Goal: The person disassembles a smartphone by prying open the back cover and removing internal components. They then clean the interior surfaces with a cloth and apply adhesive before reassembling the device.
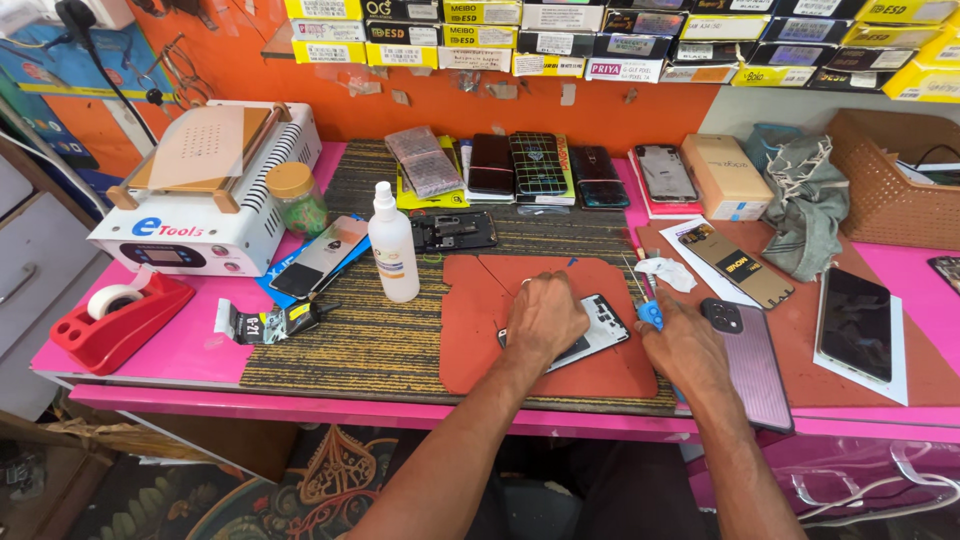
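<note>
Left hand: the left hand (545, 318) lies palm down on the phone (590, 335), fingers curled over its near end — pressing it flat, not lifting it.
Right hand: the right hand (685, 345) rests just right of the phone, fingers closed on a blue tool (650, 314); the tool's tip sits at the phone's right edge.
Phone: opened, inner frame facing up, lying tilted on the red mat (490, 330), partly hidden under the left hand.
Mat: spread on the striped pad (370, 345) at the middle of the pink bench (180, 345).
Left of mat: a white bottle (393, 245) stands upright; behind it a dark phone frame (452, 230).
Far left: a white heating machine (205, 195), a green jar (297, 197) beside it, a red tape dispenser (120, 320) at the bench edge.
Right of hand: a purple back cover (755, 365) just beside the wrist — a dark phone (855, 322) on white paper farther right.
Rear: a row of phones (540, 165) along the orange wall, a grey cloth (810, 195), a brown basket (890, 175).
</note>
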